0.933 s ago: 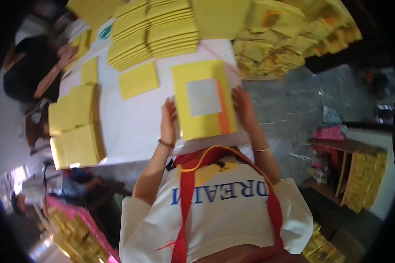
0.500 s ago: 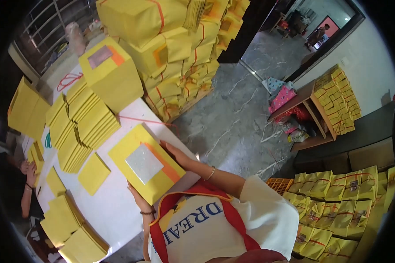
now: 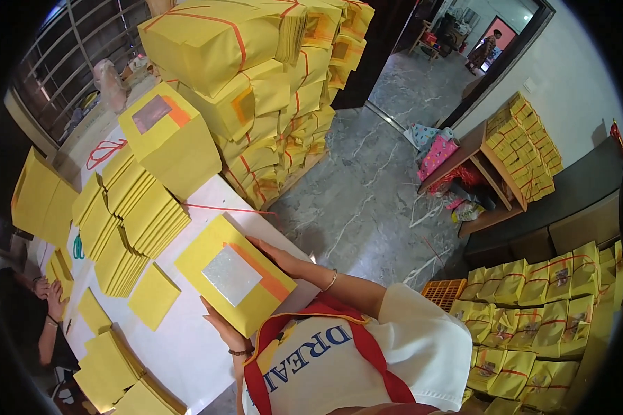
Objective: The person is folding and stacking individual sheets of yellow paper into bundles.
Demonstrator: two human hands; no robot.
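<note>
Close to my body, a thick stack of yellow paper sits at the table edge; its top sheet has a silver square and an orange stripe. My left hand lies along its near left side, the thumb and fingers partly hidden. My right hand presses against the opposite side. Together they hold the stack between them. Just left lies a thin yellow pile on the white tabletop. Fanned rows of yellow paper spread beyond it.
A tall yellow paper block stands at the table's far end, before tied bundles. At left, another person's hands touch yellow paper near green-handled scissors. More bundles fill the lower right; a wooden shelf stands behind.
The view has shifted slightly, so the table and bundles appear lower. My hands keep their place on the sides of the paper stack. The other person's hands have moved little.
</note>
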